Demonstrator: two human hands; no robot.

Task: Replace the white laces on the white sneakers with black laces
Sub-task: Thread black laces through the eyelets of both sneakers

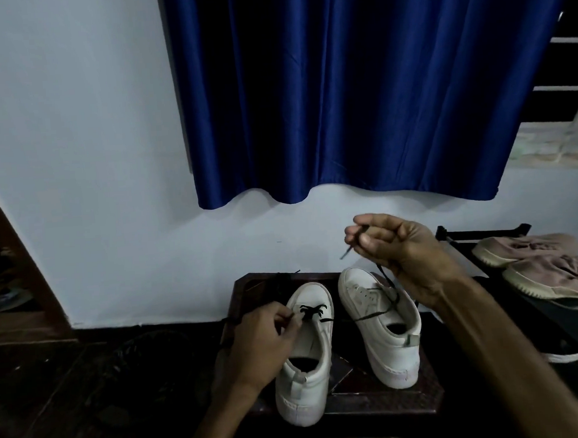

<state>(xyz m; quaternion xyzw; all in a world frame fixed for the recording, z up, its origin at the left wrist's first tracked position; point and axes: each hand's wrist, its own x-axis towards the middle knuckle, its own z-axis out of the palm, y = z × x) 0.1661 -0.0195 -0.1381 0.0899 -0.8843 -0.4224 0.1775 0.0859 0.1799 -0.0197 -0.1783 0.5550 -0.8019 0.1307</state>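
Two white sneakers on a small dark wooden counter, toes toward 12 o'clock: left sneaker on the 9 o'clock side, right sneaker at 3 o'clock, just beside each other. No white laces visible on either.

Right hand is raised above the right sneaker, fingers curled, pinching the black lace close to its stiff tip. The lace runs down to that shoe's eyelets. Left hand pinches the black lacing at the left sneaker's lower eyelets.

Handling: the lace is probably light, limp and thin, and will flop and twist, so take it right behind the tip to feed eyelets. The sneakers look light and may slide, so steady them by the upper.

Room: pale wall at 12 o'clock, blue curtain above, window grille at 2 o'clock. A pinkish pair of shoes sits at 3 o'clock, and the floor at 8 o'clock is dark. Lighting is dim.
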